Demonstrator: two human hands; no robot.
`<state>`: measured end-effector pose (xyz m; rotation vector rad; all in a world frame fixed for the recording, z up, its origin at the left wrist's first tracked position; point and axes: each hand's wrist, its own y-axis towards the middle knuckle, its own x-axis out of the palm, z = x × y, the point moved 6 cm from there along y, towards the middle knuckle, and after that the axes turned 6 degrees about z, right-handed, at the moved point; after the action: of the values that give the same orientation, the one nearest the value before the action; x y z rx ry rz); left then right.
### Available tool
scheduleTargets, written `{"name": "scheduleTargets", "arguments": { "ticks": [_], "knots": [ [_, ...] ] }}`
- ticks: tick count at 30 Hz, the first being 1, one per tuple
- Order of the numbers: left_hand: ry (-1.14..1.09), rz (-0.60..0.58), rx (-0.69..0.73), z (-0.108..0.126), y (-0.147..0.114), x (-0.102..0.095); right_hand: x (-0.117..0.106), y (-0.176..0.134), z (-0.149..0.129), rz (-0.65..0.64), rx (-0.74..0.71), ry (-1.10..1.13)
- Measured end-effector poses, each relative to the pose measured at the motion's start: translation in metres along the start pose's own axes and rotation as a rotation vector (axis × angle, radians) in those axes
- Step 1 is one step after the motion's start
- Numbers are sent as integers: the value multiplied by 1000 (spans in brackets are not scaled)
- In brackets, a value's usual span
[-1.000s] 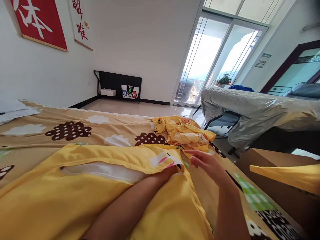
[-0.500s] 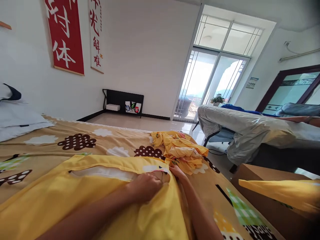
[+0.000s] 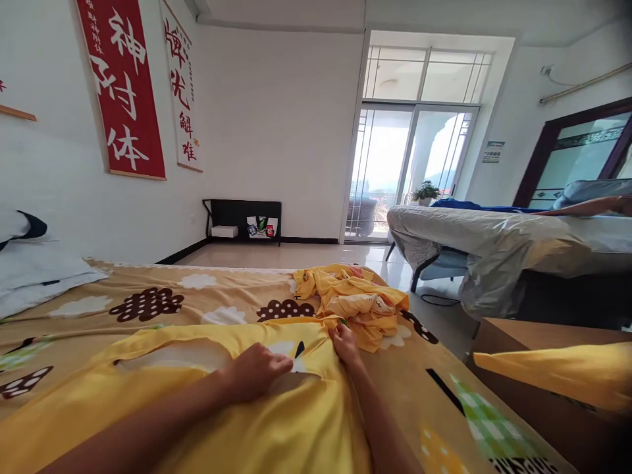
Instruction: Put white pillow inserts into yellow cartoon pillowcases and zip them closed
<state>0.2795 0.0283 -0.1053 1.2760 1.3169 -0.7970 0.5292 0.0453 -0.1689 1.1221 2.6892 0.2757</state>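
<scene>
A yellow fabric cover (image 3: 276, 428) lies spread in front of me on a patterned bedsheet, with a long slit opening near its far edge and white material (image 3: 182, 353) showing inside. My left hand (image 3: 257, 372) is closed on the lip of this slit, near its middle. At the cover's far right corner, my right hand (image 3: 344, 343) pinches the fabric, fingers closed. Just beyond that hand, a crumpled yellow printed cloth (image 3: 365, 299) lies on the sheet.
The bed's tan sheet (image 3: 390, 388) reaches out on both sides. White pillows (image 3: 44, 270) lie at left. At right stand a cardboard box (image 3: 523, 329) with yellow fabric (image 3: 557, 368) over it, and a plastic-covered bed (image 3: 474, 230). Another person's arm (image 3: 592, 206) rests there.
My left hand has moved left along the slit, away from my right hand. The right hand stays at the cover's corner, which sits slightly higher. The view has levelled out.
</scene>
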Motion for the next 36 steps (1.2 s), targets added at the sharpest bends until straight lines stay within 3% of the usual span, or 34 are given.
{"name": "scheduleTargets", "arguments": {
  "ticks": [2,5,11,15,17,19,21,23,25,27,29,33,36],
  "knots": [
    [-20,45,-74,-7,-19,-4,1,6,-4,76,-23,58],
    [-21,60,-129,-11,-36,-9,1,10,-6,87,-8,157],
    [28,28,-24,11,-37,-18,-4,-3,6,-17,161,344],
    [19,-14,18,22,-37,-37,9,-17,-2,-100,154,408],
    [-134,-53,69,21,-28,-49,14,-19,-13,-90,111,431],
    [-328,-3,56,9,-7,-64,14,-18,-25,-47,61,447],
    [-407,213,-127,-19,22,-79,9,-16,-35,1,23,459],
    [-406,384,-361,-48,49,-81,3,-15,-44,35,2,469],
    [-449,330,-459,-61,74,-66,-3,-15,-51,57,-7,483],
    [-523,177,-451,-61,91,-47,-8,-16,-57,70,-11,503],
    [-561,121,-448,-57,97,-40,-12,-16,-63,81,-8,524],
    [-601,111,-375,-45,102,-58,-14,-18,-76,89,3,560],
    [-636,226,-342,-39,114,-83,-12,-23,-87,52,-4,577]
  ]
}}
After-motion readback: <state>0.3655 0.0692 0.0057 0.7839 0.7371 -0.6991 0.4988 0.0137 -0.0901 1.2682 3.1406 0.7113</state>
